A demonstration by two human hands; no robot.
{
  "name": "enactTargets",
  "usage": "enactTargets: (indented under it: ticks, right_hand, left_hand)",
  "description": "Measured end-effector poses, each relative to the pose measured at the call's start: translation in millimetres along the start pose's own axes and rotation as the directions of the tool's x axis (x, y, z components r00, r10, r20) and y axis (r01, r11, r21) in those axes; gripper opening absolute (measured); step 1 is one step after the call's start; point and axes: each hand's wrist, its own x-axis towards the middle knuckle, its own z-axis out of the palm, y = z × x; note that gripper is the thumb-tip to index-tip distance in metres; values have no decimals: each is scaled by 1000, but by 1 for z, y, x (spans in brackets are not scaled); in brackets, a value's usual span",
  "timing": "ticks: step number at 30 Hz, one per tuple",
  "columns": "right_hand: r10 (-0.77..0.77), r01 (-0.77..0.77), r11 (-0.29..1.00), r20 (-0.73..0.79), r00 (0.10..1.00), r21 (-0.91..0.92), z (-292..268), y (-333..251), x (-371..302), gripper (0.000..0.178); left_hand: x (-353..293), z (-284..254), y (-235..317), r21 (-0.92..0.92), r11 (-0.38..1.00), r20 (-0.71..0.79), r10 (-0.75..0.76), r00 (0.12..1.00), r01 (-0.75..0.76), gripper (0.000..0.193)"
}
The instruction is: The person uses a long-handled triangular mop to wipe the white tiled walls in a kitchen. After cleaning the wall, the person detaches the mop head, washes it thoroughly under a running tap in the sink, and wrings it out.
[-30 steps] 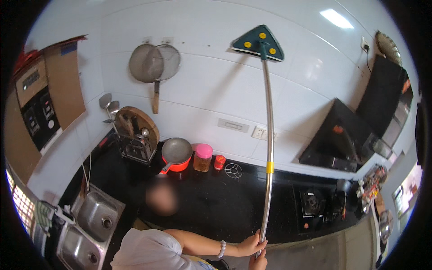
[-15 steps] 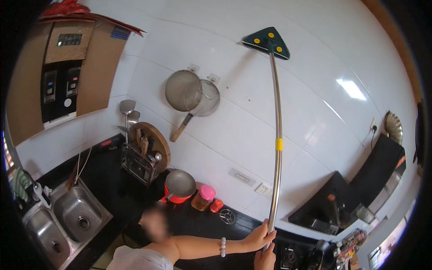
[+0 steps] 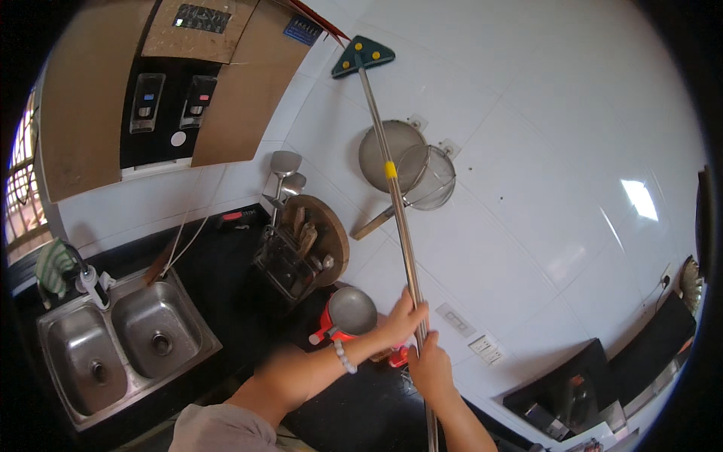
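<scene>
A long-handled mop (image 3: 410, 260) slants up across the view, its metal pole marked with a yellow band. Its triangular dark green head (image 3: 364, 57) with yellow dots is high by the white tiled wall, close to the corner; I cannot tell if it presses on the tiles. My left hand (image 3: 404, 319), with a beaded bracelet at the wrist, is closed round the pole. Just below it, my right hand (image 3: 431, 368) also grips the pole. Behind the pole, two round strainers (image 3: 435, 181) hang on wall hooks, partly covered by it.
A cardboard-covered dispenser (image 3: 248, 98) is on the left wall, above a double steel sink (image 3: 154, 320). On the black counter stand a knife rack (image 3: 282, 264), a round chopping board (image 3: 335, 241) and a red pot (image 3: 352, 310). A black range hood (image 3: 651, 339) is at right.
The mop head has moved left along the wall toward the corner, its pole now tilting left. Both hands have moved up and left with it, and the view has shifted left.
</scene>
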Motion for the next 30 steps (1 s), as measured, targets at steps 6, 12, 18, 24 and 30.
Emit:
enactTargets:
  ticks: [6, 12, 18, 24, 30]
  right_hand:
    - [-164, 123, 864, 42, 986, 489, -3, -25, 37, 37]
    - [-507, -817, -145, 668, 545, 558, -23, -23, 13, 21]
    - [-278, -532, -75, 494, 824, 844, -55, -37, -4, 27]
    - [-209, -451, 4, 442, 872, 892, -59, -31, -3, 28]
    - [-232, -451, -92, 421, 877, 888, -73, 8, -37, 29]
  left_hand:
    - [28, -42, 44, 41, 996, 67, 77, 995, -80, 14]
    - [10, -40, 75, -110, 994, 99, 1, 995, 10, 15]
    - [16, -12, 103, -169, 984, 101, 73, 992, -55, 12]
    - [25, -5, 99, -153, 985, 111, 101, 989, -83, 14]
    - [8, 46, 97, -95, 994, 125, 70, 990, -58, 14]
